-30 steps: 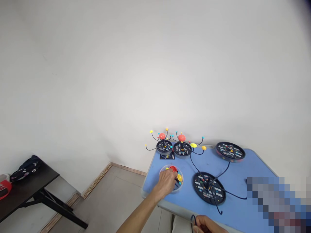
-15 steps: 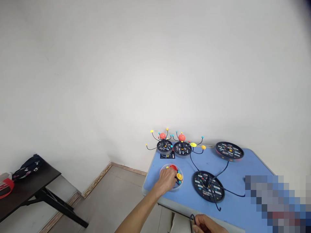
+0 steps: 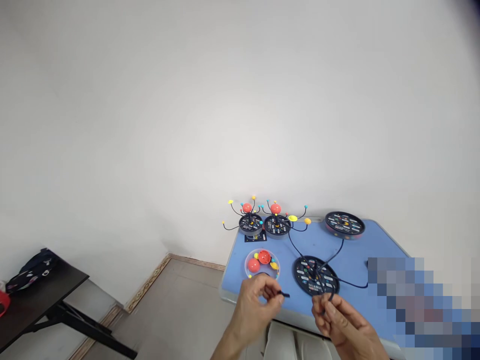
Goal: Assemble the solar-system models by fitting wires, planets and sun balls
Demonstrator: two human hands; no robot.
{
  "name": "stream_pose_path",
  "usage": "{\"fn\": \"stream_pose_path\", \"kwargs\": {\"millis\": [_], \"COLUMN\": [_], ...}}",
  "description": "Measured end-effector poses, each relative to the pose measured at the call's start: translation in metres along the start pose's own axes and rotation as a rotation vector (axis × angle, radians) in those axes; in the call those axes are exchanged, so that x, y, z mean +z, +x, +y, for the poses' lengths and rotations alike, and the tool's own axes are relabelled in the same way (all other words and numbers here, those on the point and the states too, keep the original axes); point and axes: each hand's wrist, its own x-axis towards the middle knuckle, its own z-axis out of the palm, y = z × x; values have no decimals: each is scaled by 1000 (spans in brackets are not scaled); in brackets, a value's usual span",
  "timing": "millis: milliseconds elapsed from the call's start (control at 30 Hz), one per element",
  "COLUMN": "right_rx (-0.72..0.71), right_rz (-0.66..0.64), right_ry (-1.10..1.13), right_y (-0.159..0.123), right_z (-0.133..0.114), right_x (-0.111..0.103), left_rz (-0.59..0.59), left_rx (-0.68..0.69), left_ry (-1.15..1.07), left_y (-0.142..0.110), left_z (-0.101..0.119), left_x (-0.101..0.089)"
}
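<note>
The left hand [image 3: 255,305] pinches a short black wire rod [image 3: 284,294], its tip pointing toward 3 o'clock. The right hand [image 3: 339,320] grips a thin black wire [image 3: 331,295] running up to a flat, round black base [image 3: 305,280] at its 11 o'clock. At the left hand's 12 o'clock, a clear round dish [image 3: 262,250] holds two red balls [image 3: 264,257] and small yellow pieces [image 3: 274,265].

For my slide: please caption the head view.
Left hand pinches a black wire, right hand a curved one, above a blue table beside a dish of planet balls.
</note>
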Motion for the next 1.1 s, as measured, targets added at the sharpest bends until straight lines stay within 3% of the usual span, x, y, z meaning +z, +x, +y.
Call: {"fn": "stream_pose_path", "kwargs": {"millis": [167, 400, 867, 1100], "right_rx": [7, 40, -76, -120], "right_rz": [26, 16, 34, 56], "right_ry": [206, 254, 150, 136], "right_y": [-4, -18, -39, -45], "right_z": [-1, -6, -15, -16], "right_x": [11, 16, 29, 32], "left_rz": [130, 206, 269, 242], "left_rx": [191, 268, 351, 270], "left_ry": [-139, -125, -191, -350], "left_y": [-34, -44, -56, -59], "left_z": [-1, -2, 5, 10], "left_x": [32, 52, 60, 64]}}
